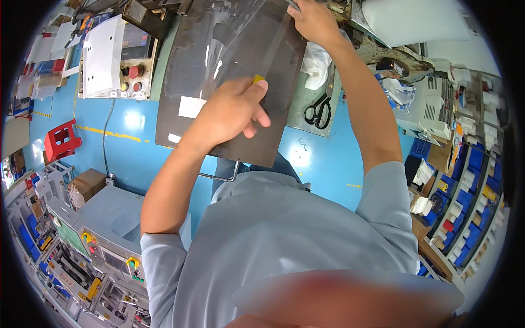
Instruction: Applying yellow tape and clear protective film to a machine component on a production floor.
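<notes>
A large dark, glossy sheet [219, 136] lies in front of me, with reflections and creases toward its far part. Over its near half is my left hand [232, 112], its thumb and forefinger closed on a small yellow piece [258, 80]. The other left fingers are loosely curled. A white rectangle [190, 107] sits on the sheet beside this hand. At the sheet's far right corner my right hand [318, 23] grips a thin grey metal piece [293, 5], which the top edge of the picture cuts off. Black-handled scissors [318, 112] and a white cloth [317, 65] lie right of the sheet.
A control box [131, 82] with red buttons and white papers stands at left. A bent metal rod [234, 174] sticks out below the sheet's near edge. On the blue floor are a red stool [63, 140] and a cable [105, 136]. Shelves of bins [465, 191] line the right.
</notes>
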`<state>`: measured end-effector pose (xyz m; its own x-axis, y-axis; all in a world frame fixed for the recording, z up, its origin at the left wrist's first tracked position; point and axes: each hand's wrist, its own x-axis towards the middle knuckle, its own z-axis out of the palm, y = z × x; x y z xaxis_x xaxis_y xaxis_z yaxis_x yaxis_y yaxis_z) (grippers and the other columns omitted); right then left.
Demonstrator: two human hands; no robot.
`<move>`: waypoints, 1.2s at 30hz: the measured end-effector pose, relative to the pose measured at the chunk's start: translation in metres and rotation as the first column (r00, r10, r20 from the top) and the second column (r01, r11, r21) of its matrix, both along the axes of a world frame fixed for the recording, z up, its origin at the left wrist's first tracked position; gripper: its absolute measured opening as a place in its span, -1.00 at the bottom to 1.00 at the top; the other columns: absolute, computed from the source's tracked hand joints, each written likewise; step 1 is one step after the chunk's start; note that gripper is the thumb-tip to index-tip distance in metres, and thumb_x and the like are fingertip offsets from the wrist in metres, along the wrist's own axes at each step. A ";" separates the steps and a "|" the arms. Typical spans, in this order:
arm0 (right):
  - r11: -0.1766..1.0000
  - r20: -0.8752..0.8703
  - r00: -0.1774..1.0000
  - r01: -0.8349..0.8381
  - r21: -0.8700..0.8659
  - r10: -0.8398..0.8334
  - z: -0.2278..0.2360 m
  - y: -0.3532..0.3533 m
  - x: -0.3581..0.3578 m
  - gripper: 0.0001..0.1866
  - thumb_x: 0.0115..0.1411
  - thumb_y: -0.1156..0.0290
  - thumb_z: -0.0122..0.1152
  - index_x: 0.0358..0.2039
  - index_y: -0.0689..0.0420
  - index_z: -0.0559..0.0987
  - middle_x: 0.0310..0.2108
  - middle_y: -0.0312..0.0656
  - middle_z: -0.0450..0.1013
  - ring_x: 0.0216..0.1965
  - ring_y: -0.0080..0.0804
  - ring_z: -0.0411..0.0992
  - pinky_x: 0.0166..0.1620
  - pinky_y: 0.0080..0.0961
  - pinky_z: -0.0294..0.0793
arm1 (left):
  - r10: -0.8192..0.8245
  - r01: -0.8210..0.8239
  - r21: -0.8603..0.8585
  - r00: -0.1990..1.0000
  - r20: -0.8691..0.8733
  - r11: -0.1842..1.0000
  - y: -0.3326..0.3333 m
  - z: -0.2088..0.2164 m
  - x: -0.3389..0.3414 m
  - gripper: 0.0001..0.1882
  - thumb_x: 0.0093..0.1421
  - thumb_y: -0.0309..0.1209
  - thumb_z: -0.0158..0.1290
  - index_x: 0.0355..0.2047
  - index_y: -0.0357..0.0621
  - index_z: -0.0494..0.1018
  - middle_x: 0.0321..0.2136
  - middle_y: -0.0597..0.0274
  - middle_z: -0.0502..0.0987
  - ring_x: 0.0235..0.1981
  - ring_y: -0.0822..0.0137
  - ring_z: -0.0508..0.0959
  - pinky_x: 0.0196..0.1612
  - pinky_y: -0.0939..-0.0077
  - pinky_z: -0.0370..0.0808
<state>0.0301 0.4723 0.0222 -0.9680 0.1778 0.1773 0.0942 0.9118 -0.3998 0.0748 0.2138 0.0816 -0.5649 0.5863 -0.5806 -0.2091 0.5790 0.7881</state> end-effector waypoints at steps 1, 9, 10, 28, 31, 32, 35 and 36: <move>1.000 0.027 1.000 -0.008 0.030 0.007 0.001 0.001 -0.002 -0.75 0.20 0.28 0.00 -0.37 0.24 0.43 -0.32 0.13 0.45 -0.21 0.14 0.43 -0.15 -0.05 0.38 | 0.016 -0.044 0.121 0.975 0.220 0.992 -0.002 -0.001 -0.002 -0.56 0.32 -0.16 -0.17 -0.12 -0.37 0.36 -0.52 -0.03 0.57 -0.69 0.26 0.50 -0.52 0.44 0.42; 0.853 0.057 0.919 -0.383 0.355 0.389 -0.011 0.018 -0.012 -0.77 0.20 0.30 0.02 -0.36 0.22 0.48 -0.31 0.05 0.43 -0.21 0.06 0.43 -0.15 -0.13 0.41 | 0.118 -0.286 0.217 0.816 0.566 0.934 -0.003 -0.016 0.009 -0.45 0.34 -0.12 -0.13 0.02 -0.47 0.28 -0.46 -0.15 0.57 -0.65 0.24 0.55 -0.45 0.47 0.49; 0.934 0.000 0.964 -0.257 0.249 0.266 -0.009 0.011 -0.010 -0.77 0.20 0.30 0.03 -0.36 0.23 0.48 -0.31 0.04 0.42 -0.21 0.06 0.43 -0.15 -0.13 0.42 | 0.120 -0.287 0.214 0.814 0.568 0.934 -0.004 -0.016 0.010 -0.45 0.34 -0.12 -0.13 0.02 -0.47 0.28 -0.46 -0.15 0.57 -0.65 0.24 0.55 -0.45 0.47 0.49; 0.979 -0.034 0.995 -0.086 0.187 0.094 -0.005 -0.002 -0.004 -0.81 0.14 0.33 0.16 -0.36 0.20 0.48 -0.31 -0.01 0.43 -0.22 0.00 0.46 -0.16 -0.20 0.46 | 0.135 -0.293 0.198 0.813 0.567 0.935 0.005 -0.012 0.015 -0.38 0.34 -0.06 -0.14 0.05 -0.50 0.23 -0.48 -0.08 0.58 -0.63 0.28 0.55 -0.41 0.57 0.46; 0.980 -0.030 0.996 -0.079 0.183 0.086 -0.005 -0.001 -0.004 -0.81 0.13 0.34 0.16 -0.36 0.21 0.48 -0.31 -0.01 0.43 -0.21 0.00 0.46 -0.16 -0.20 0.46 | 0.132 -0.285 0.196 0.819 0.559 0.938 0.005 -0.011 0.016 -0.38 0.34 -0.06 -0.14 0.06 -0.51 0.22 -0.48 -0.09 0.58 -0.63 0.28 0.55 -0.41 0.56 0.46; 0.978 -0.028 0.996 -0.083 0.190 0.090 -0.005 0.000 -0.004 -0.80 0.13 0.34 0.16 -0.36 0.22 0.48 -0.30 0.00 0.43 -0.21 0.00 0.46 -0.15 -0.19 0.46 | 0.134 -0.286 0.194 0.820 0.556 0.939 0.006 -0.011 0.017 -0.38 0.34 -0.06 -0.14 0.06 -0.51 0.22 -0.48 -0.09 0.58 -0.63 0.28 0.55 -0.41 0.56 0.46; 0.983 -0.018 0.998 -0.059 0.172 0.063 0.001 -0.002 -0.003 -0.77 0.11 0.34 0.19 -0.33 0.24 0.48 -0.28 0.03 0.44 -0.21 0.03 0.46 -0.14 -0.18 0.45 | 0.143 -0.287 0.185 0.822 0.552 0.940 0.007 -0.010 0.018 -0.37 0.34 -0.06 -0.14 0.06 -0.52 0.22 -0.48 -0.09 0.58 -0.63 0.29 0.55 -0.41 0.57 0.46; 0.983 -0.019 0.998 -0.057 0.172 0.062 0.003 -0.002 -0.003 -0.77 0.11 0.34 0.19 -0.33 0.24 0.48 -0.28 0.03 0.44 -0.21 0.03 0.46 -0.14 -0.18 0.45 | 0.149 -0.290 0.178 0.822 0.550 0.941 0.008 -0.009 0.018 -0.36 0.34 -0.05 -0.14 0.07 -0.52 0.21 -0.48 -0.08 0.58 -0.62 0.29 0.55 -0.42 0.57 0.46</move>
